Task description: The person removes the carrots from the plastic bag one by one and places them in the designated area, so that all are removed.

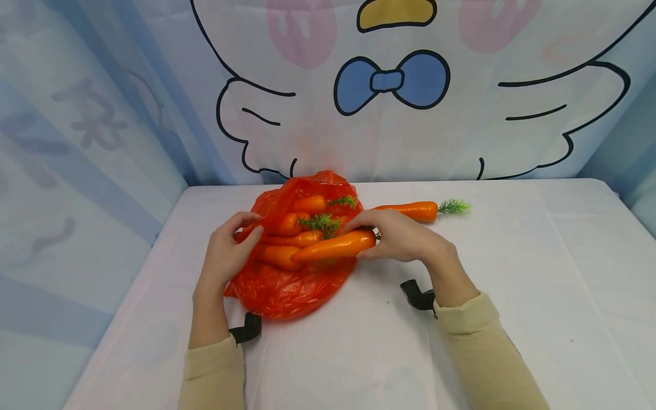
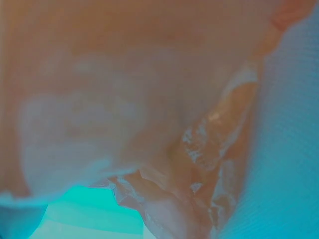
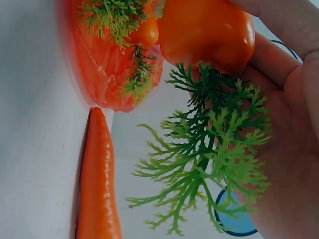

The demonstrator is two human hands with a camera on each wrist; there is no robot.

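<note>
A red plastic bag lies with its mouth open and several carrots inside, some showing green leafy tops. My left hand pinches the bag's left rim between thumb and fingers. In my right hand is a carrot, gripped at its thick end, its tip pointing left over the carrots in the bag. The right wrist view shows this carrot's feathery green leaves hanging beside the palm. Skin and crinkled bag plastic fill much of the left wrist view.
Behind my right hand, another carrot with a green top lies on the white-covered table, right of the bag. A printed cloth with a blue bow hangs along the table's back edge. Black wrist mounts stick out near both sleeves.
</note>
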